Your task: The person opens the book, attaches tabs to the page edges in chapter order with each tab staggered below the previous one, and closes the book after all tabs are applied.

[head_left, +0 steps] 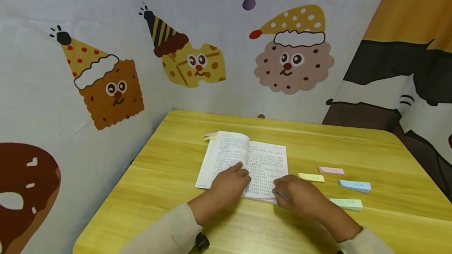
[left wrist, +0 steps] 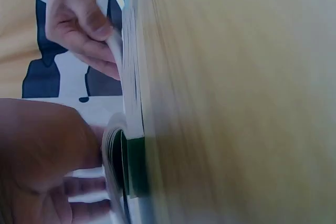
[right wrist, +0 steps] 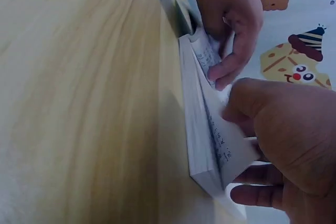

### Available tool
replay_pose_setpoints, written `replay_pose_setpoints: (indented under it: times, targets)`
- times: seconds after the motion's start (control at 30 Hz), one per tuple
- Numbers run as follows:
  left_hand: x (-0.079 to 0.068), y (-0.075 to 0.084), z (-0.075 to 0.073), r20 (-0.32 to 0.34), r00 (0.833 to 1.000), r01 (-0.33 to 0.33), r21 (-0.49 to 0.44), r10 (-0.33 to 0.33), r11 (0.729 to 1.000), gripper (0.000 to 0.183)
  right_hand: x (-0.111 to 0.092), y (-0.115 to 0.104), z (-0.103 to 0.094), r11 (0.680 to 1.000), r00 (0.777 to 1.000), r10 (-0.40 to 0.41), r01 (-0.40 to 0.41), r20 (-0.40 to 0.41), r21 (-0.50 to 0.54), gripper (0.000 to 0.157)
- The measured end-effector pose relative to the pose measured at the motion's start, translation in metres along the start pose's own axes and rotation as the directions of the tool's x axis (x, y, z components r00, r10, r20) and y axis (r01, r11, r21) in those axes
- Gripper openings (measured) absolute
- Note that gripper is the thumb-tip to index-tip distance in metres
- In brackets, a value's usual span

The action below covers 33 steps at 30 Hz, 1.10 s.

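Observation:
A thick book [head_left: 266,160] of printed pages lies open on the wooden table. My left hand [head_left: 229,183] rests on its curved left pages near the spine, fingers fairly straight; the wrist view of that side shows the same hand [left wrist: 42,156] against the bent pages. At the lower right corner, my right hand [head_left: 300,197] pinches a page between thumb and fingers. In the right wrist view this page [right wrist: 231,150] is lifted off the block beneath, with the right hand [right wrist: 294,135] at its edge. Pink and yellow tabs [head_left: 210,137] stick out at the book's upper left.
Right of the book lie sticky-note pads: yellow [head_left: 310,177], pink [head_left: 331,170], blue [head_left: 354,185] and green [head_left: 347,204], with small marks on them. The table [head_left: 148,203] meets a cartoon-printed cloth [head_left: 236,101] at the back and left.

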<state>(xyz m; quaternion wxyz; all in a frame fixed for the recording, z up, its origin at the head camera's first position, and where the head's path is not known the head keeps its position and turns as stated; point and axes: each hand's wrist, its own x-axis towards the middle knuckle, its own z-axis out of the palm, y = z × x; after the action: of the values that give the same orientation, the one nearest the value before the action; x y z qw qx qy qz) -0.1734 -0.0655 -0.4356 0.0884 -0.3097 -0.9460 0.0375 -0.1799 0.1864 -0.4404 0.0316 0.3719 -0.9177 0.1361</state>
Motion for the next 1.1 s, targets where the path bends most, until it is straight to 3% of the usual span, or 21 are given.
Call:
replay_pose_setpoints:
  times: [0.07, 0.13, 0.2, 0.3, 0.4, 0.5, 0.57, 0.63, 0.7, 0.73, 0.8, 0.9, 1.0, 1.03, 1.1]
  targets:
    - [0.001, 0.003, 0.0, 0.038, 0.998, 0.06, -0.053, -0.058, 0.997, 0.027, 0.002, -0.001, -0.002, 0.999, 0.998, -0.027, 0.026, -0.049, -0.032, 0.007]
    - [0.001, 0.005, 0.0, 0.077, 0.988, 0.145, -0.102, -0.137, 0.984, 0.052, 0.005, -0.003, -0.004, 0.996, 0.99, -0.073, 0.065, -0.124, -0.069, 0.006]
    - [0.002, 0.007, -0.001, 0.112, 0.978, 0.188, -0.118, -0.175, 0.975, 0.074, 0.008, -0.005, -0.006, 0.989, 0.965, -0.132, 0.112, -0.225, -0.1, 0.007]
    - [0.004, 0.008, -0.001, 0.118, 0.977, 0.188, -0.097, -0.177, 0.977, 0.079, 0.011, -0.007, -0.008, 0.978, 0.913, -0.2, 0.164, -0.357, -0.127, 0.015]
    - [0.004, 0.005, -0.001, 0.077, 0.98, 0.189, -0.083, -0.183, 0.978, 0.063, 0.012, -0.01, -0.01, 0.986, 0.879, -0.154, 0.104, -0.451, -0.133, 0.041]
    - [0.004, 0.002, 0.001, -0.001, 0.977, 0.21, -0.112, -0.211, 0.971, 0.056, 0.008, -0.011, -0.008, 0.995, 0.872, -0.009, -0.039, -0.489, -0.088, 0.063]
    - [0.003, 0.0, 0.002, -0.077, 0.966, 0.234, -0.145, -0.247, 0.961, 0.064, 0.004, -0.009, -0.006, 0.99, 0.889, 0.104, -0.133, -0.445, -0.034, 0.058]
    - [0.003, -0.003, 0.003, -0.168, 0.945, 0.256, -0.147, -0.28, 0.955, 0.077, 0.0, -0.006, -0.004, 0.984, 0.927, 0.17, -0.176, -0.333, 0.012, 0.043]
    - [0.004, -0.006, 0.002, -0.238, 0.926, 0.275, -0.111, -0.294, 0.955, 0.094, -0.003, -0.002, -0.001, 0.985, 0.966, 0.173, -0.172, -0.192, 0.024, 0.032]
    - [0.004, -0.007, 0.001, -0.25, 0.926, 0.272, -0.077, -0.283, 0.959, 0.102, -0.005, 0.0, 0.0, 0.987, 0.979, 0.16, -0.157, -0.127, 0.03, 0.03]
    - [0.006, -0.008, -0.002, -0.227, 0.95, 0.22, 0.006, -0.213, 0.976, 0.104, -0.006, 0.003, 0.001, 0.993, 0.993, 0.115, -0.114, -0.03, 0.026, 0.029]
    - [0.007, -0.006, -0.007, -0.1, 0.994, 0.061, 0.071, -0.053, 0.996, 0.072, -0.006, 0.006, 0.001, 0.997, 0.997, 0.07, -0.07, 0.01, 0.006, 0.029]
    - [0.006, -0.003, -0.007, -0.027, 0.998, -0.048, 0.044, 0.05, 0.998, 0.027, -0.006, 0.007, -0.002, 0.999, 0.999, 0.036, -0.036, 0.012, 0.008, 0.016]
    - [0.005, -0.002, -0.006, -0.031, 0.998, -0.049, 0.025, 0.05, 0.998, 0.019, -0.006, 0.006, -0.003, 1.0, 1.0, 0.022, -0.022, 0.008, 0.007, 0.012]
    - [0.005, -0.001, -0.003, -0.025, 1.0, -0.004, -0.011, 0.004, 1.0, 0.023, -0.005, 0.006, -0.005, 1.0, 1.0, -0.002, 0.002, -0.017, -0.002, 0.007]
